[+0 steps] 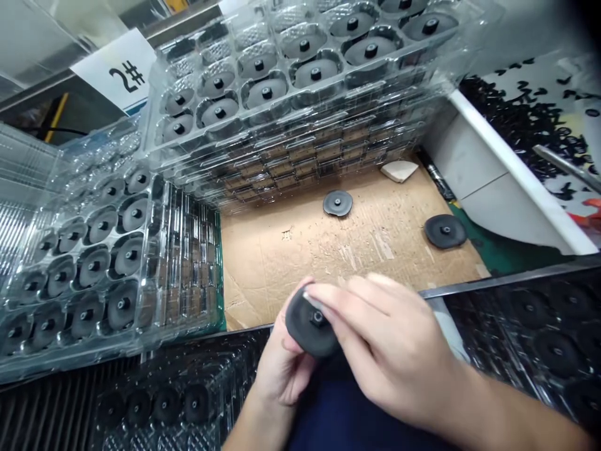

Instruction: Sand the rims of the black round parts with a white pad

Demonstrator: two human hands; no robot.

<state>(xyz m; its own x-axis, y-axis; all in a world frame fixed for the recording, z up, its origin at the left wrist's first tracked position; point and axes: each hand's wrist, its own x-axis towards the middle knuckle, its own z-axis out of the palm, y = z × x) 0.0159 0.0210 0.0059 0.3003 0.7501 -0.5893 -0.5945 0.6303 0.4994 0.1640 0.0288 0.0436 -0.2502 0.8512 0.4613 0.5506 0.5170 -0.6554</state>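
The left hand cups a black disc from beneath at 6 o'clock, while the right hand lies closed across its face, fingertips pressed beside the central stud (a pale sliver under them is too small to name). Both hands have hold of it, the left against its back, the right over its front, with the face tilted toward 12 o'clock. Beyond, two more discs sit on cardboard at 12 and 2 o'clock. Stacked clear trays of discs stand at 12 and 9 o'clock, dark trays lie at 4 o'clock, and a "2#" card shows at 11
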